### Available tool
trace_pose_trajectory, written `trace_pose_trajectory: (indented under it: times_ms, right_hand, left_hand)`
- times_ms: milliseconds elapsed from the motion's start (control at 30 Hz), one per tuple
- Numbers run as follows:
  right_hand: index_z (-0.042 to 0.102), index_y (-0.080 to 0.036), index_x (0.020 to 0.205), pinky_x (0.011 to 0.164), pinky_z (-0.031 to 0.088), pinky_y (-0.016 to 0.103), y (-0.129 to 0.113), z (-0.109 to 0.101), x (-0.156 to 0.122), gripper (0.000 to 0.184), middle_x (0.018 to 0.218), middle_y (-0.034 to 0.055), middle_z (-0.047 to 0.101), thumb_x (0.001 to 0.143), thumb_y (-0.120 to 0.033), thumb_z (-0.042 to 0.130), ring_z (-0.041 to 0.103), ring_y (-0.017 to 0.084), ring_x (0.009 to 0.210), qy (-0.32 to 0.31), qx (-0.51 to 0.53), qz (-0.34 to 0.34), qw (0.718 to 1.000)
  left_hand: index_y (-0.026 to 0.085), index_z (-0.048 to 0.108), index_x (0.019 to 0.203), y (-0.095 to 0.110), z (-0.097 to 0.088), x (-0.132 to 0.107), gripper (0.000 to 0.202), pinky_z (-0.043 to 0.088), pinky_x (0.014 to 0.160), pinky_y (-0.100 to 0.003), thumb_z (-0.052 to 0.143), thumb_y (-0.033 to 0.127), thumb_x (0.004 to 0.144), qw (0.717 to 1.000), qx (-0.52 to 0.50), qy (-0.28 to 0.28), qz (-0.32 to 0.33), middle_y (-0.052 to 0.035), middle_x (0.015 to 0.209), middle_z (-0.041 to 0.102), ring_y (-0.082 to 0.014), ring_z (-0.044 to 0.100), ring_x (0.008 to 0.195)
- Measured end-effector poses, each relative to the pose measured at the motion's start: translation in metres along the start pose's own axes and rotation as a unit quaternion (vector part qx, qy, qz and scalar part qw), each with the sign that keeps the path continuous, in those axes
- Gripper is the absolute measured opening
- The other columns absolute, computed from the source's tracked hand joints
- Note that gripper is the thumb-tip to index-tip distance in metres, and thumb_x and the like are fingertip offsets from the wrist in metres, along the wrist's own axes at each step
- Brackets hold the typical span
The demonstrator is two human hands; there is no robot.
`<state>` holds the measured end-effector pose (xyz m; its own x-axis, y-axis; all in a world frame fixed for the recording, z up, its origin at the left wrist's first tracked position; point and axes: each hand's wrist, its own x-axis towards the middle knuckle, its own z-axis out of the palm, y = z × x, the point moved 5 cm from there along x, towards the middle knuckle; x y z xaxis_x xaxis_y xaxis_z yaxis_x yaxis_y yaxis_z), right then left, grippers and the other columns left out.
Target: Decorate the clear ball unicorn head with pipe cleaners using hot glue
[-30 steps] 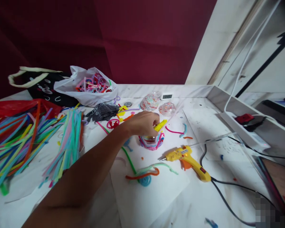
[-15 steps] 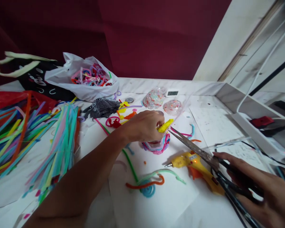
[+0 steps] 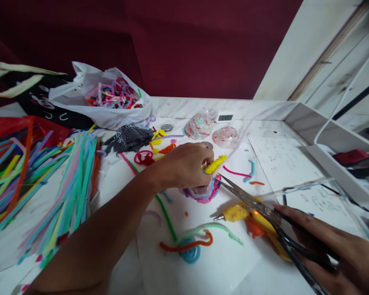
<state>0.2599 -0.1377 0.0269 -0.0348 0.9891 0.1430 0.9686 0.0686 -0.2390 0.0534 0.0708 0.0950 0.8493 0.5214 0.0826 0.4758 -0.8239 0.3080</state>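
a fuzzy, ridged yellow strip [image 3: 216, 164] juts from the curled fingers of the left hand [image 3: 187, 166], pinched there, above a round, fuzzy pink-and-blue piece [image 3: 204, 198]. the right hand [image 3: 341, 250] has its fingers wrapped around the dark handles of long, pointed metal scissors [image 3: 249, 199], tips near the strip. below the blades lies a yellow glue gun [image 3: 234, 213]; bare white paper [image 3: 199, 278] spreads in front.
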Motion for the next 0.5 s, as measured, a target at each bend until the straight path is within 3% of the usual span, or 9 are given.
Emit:
trace_pose_trajectory:
  times_ms: [200, 500]
  right_hand:
    - [0.021, -0.047, 0.145, 0.083, 0.058, 0.031, 0.0031, 0.0057, -0.0014, 0.064, 0.131, -0.0035, 0.060, 0.089, -0.038, 0.049, 0.064, 0.024, 0.108, -0.036, 0.038, 0.017, 0.999]
    - [0.025, -0.048, 0.144, 0.074, 0.060, 0.030, 0.0037, 0.0070, -0.0012, 0.064, 0.118, -0.0032, 0.067, 0.087, -0.042, 0.052, 0.069, 0.025, 0.094, -0.018, 0.044, 0.013, 0.999]
  left_hand:
    - [0.019, 0.056, 0.077, -0.0016, 0.0011, 0.0012, 0.013, 0.030, 0.059, -0.027, 0.060, 0.028, 0.067, 1.000, -0.002, -0.002, -0.011, 0.0003, 0.080, 0.058, -0.0134, 0.048, 0.068]
    - [0.019, 0.056, 0.078, -0.0014, 0.0005, 0.0007, 0.014, 0.033, 0.062, -0.028, 0.060, 0.027, 0.067, 1.000, -0.007, -0.001, 0.002, -0.0016, 0.085, 0.061, -0.0151, 0.050, 0.072]
